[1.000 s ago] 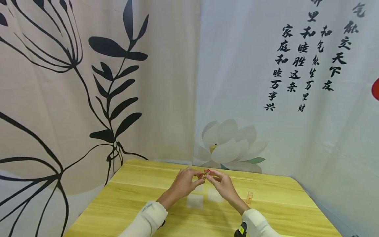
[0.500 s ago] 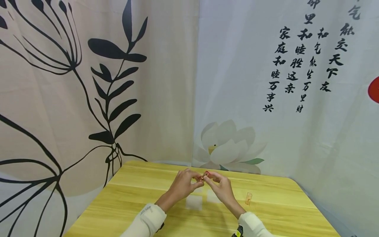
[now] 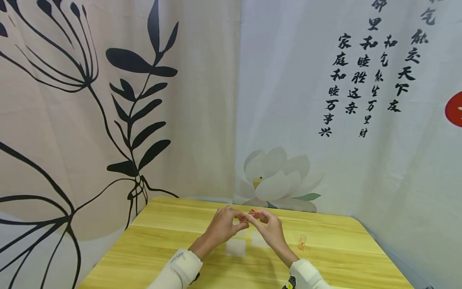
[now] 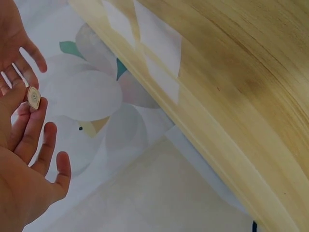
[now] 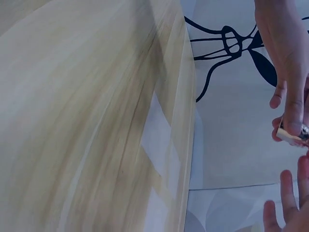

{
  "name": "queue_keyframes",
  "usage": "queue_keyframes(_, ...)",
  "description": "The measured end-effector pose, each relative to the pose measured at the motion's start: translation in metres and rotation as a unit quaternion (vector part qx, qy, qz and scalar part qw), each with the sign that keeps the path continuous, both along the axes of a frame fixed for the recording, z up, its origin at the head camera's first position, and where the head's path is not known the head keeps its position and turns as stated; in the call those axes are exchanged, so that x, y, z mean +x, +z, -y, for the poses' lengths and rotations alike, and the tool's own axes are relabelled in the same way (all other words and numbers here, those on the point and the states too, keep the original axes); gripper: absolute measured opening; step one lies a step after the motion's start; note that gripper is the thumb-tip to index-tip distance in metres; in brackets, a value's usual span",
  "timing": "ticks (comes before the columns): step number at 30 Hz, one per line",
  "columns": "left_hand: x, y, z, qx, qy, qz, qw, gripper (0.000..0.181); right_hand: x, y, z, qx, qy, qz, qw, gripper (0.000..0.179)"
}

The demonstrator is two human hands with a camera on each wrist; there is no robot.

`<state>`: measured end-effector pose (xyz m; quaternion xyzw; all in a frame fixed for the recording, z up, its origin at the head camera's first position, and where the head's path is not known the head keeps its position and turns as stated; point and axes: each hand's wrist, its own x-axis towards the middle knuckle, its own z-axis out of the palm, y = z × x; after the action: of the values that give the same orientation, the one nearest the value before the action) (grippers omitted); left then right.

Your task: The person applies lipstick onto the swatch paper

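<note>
Both hands meet above the far part of the table over one small, shiny red-and-gold tube-like piece (image 3: 251,213). My left hand (image 3: 221,225) pinches its left end between thumb and fingers. At the other end, my right hand (image 3: 270,229) pinches it with thumb and index finger. In the left wrist view a pale, flat end of the small piece (image 4: 34,98) shows between the fingertips. The right wrist view catches a glossy edge of the same piece (image 5: 289,137) at the right; fingers hide much of it, and its exact kind is unclear.
A clear, orange-tinted small tube or cap (image 3: 302,242) lies on the wooden table (image 3: 332,257), right of the right hand. Pale square patches (image 3: 236,247) mark the tabletop below the hands. A printed curtain (image 3: 202,120) hangs behind the table's far edge.
The piece between the hands has tilted slightly and shows more red than before. The right forearm has shifted a little left. Both hands keep their pinch, and the head view has moved slightly.
</note>
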<state>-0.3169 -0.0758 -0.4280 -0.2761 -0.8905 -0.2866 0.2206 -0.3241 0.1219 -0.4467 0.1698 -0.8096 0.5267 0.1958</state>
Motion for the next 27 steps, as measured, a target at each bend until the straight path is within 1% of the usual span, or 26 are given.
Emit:
queue_keyframes(5, 0.0014, 0.0017, 0.0006, -0.002, 0.001, -0.01, 1.0, 0.021, 0.0001, -0.0014, -0.0015, -0.026, 0.062, 0.017, 0.9976, 0.026)
queue_keyframes(8, 0.0024, 0.0023, 0.001, -0.003, 0.0, -0.013, 0.9999, 0.02, -0.0003, -0.0037, -0.0021, -0.037, 0.081, 0.024, 0.9957, 0.029)
queue_keyframes(11, 0.0029, 0.0019, 0.0014, 0.0, -0.002, -0.011, 0.9999, 0.019, 0.0005, -0.005, -0.0013, -0.045, 0.075, 0.023, 0.9959, 0.028)
queue_keyframes(14, 0.0029, 0.001, 0.0016, 0.001, -0.004, -0.009, 1.0, 0.02, 0.0022, -0.0042, 0.0004, -0.043, 0.06, 0.019, 0.9971, 0.025)
queue_keyframes(20, 0.0034, 0.0006, 0.0023, 0.003, -0.005, -0.006, 1.0, 0.021, 0.0031, -0.001, 0.0013, -0.022, 0.037, 0.021, 0.9988, 0.022)
queue_keyframes(27, 0.0036, 0.0014, 0.0033, 0.001, -0.007, -0.008, 0.9999, 0.023, 0.003, 0.0015, 0.0016, -0.008, 0.016, 0.019, 0.9997, 0.025)
